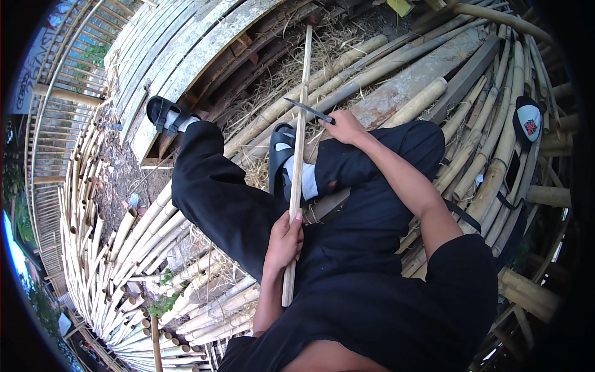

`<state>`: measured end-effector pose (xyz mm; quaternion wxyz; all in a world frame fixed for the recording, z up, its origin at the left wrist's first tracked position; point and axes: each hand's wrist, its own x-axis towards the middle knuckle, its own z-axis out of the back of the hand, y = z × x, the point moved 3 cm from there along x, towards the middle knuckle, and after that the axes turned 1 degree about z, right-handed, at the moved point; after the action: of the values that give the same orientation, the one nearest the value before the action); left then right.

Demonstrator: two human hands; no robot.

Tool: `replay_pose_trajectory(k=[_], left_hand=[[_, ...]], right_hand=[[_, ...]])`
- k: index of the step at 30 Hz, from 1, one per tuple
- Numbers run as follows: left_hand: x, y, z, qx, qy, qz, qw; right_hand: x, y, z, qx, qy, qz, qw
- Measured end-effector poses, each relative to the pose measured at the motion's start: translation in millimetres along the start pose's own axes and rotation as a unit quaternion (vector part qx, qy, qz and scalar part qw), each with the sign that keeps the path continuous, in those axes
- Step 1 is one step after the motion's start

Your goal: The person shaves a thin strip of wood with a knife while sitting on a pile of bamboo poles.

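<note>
My left hand [286, 239] is closed round the lower part of a long pale bamboo strip [299, 162]. The strip slants up between my legs, its far end reaching the litter of shavings by the wooden platform. In my right hand [346, 127] is a knife [302, 107], gripped by a handle mostly hidden in my fingers. Its dark blade points left and crosses the strip above my sandalled foot; whether the edge touches the strip I cannot tell. My right forearm passes over my bent right leg.
I sit among stacked bamboo poles [496, 167]. A weathered plank platform [180, 46] stands at the far left, with my left sandal [166, 116] against its edge. More cut poles [93, 248] lie left, beside a bamboo fence [46, 142]. A black-and-white cap [528, 119] rests at right.
</note>
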<state>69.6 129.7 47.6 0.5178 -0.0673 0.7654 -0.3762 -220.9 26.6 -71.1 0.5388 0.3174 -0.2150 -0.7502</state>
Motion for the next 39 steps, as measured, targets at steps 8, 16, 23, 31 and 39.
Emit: replay_pose_trajectory(k=[8,16,23,31,39], left_hand=[[19.0,-7.5,-8.4,-0.085,0.053,0.001,0.995],[23.8,-1.1,-8.4,-0.198,0.095,0.024,0.975],[21.8,-4.8,-8.2,-0.23,0.107,0.026,0.967],[25.3,-2.2,-3.1,-0.244,0.121,0.031,0.962],[26.1,-0.7,-2.9,-0.253,0.125,0.053,0.958]], right_hand=[[-5.3,8.9,2.5,0.014,-0.022,0.019,0.999],[-10.7,19.0,8.1,-0.006,0.026,0.004,1.0],[-26.0,35.9,1.5,-0.083,0.06,0.015,0.995],[-33.7,52.1,-2.2,-0.134,0.104,0.049,0.984],[-33.7,53.8,-14.8,-0.111,0.14,0.059,0.982]])
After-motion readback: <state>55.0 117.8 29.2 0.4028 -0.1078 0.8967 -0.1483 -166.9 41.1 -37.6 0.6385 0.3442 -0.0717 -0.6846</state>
